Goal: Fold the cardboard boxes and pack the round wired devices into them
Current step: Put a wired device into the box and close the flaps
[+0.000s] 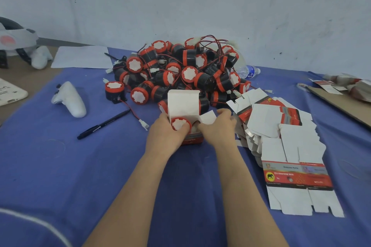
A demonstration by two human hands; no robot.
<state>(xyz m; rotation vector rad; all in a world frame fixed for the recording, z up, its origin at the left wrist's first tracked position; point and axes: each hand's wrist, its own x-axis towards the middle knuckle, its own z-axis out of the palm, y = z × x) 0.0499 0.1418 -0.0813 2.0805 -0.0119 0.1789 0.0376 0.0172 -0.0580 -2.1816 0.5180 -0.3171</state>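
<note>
My left hand grips the box, device inside; my right hand pinches its side flap. The pile crowds just behind, flat boxes right, pen left.

Folded box stands upright mid-table, white lid flap raised, and one red-capped device sits inside, white face up. Behind it, toward the far edge, there's the heap of red-and-black wired devices. A stray device stands just left of it. Flat boxes fan toward the right edge.
</note>
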